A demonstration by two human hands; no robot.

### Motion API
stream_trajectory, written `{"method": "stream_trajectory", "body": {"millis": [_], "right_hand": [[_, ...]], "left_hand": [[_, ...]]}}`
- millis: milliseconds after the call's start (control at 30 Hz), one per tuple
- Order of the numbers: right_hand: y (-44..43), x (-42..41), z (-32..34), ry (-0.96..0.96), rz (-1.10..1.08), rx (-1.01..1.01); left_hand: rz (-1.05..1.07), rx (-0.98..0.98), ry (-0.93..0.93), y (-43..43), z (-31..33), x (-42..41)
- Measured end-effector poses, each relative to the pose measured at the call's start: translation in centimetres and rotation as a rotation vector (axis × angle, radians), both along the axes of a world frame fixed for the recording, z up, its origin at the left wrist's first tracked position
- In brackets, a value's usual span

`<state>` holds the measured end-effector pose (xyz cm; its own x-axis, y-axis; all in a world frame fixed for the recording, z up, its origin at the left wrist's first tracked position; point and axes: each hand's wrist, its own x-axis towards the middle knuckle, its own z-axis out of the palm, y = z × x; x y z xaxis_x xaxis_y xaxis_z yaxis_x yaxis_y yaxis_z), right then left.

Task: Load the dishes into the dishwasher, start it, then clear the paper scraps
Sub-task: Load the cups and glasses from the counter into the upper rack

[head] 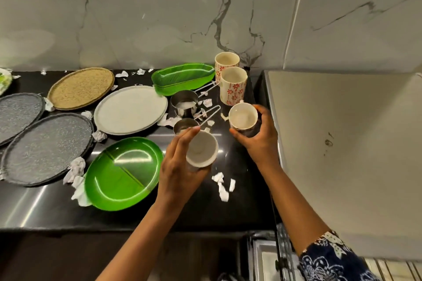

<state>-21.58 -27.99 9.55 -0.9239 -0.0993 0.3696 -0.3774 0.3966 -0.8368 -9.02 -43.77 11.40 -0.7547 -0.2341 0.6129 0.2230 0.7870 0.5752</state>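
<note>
The left hand point(180, 166) grips a plain white cup point(202, 148) and the right hand point(258, 137) clasps a dark-sided white-lined cup point(243, 117), both held above the glossy black counter point(246, 196) (torn white paper scraps point(222, 186) lie beneath), likely bound for the wire dishwasher rack point(284, 255).

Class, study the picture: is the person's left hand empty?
No: the left hand grips a white cup above the black counter, while the right hand holds a second cup.

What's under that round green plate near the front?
The black counter. Crumpled white paper scraps touch the green plate at its left rim; whether they reach beneath it is hidden.
</note>
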Motion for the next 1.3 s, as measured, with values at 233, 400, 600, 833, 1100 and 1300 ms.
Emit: {"method": "stream_trajectory", "body": {"millis": [233, 400, 600, 833, 1100, 1300], "right_hand": [[6.4, 17.2, 0.3, 0.070, -0.033, -0.098], [10.8, 27.9, -1.8, -0.069, -0.100, -0.162], [15.1, 36.0, -5.7, -0.298, -0.260, -0.197], [22.4, 41.5, -9.8, -0.514, -0.456, -0.203], [37.5, 43.4, -13.8, -0.783, -0.726, -0.132], [45.8, 40.1, -15.9, -0.785, -0.338, 0.426]], "left_hand": [[-0.192, 0.117, -0.071, 3.8, 0.1, 12.0], [-0.332, 0.252, -0.187, 7.3, -2.0, 19.8], [-0.433, 0.426, -0.364, 10.1, -5.6, 24.0], [-0.447, 0.471, -0.634, 16.0, -10.4, 27.4], [-0.399, 0.551, -0.830, 26.8, -13.9, 28.6], [-0.196, 0.687, -0.853, 33.7, -15.8, 30.4]]}}
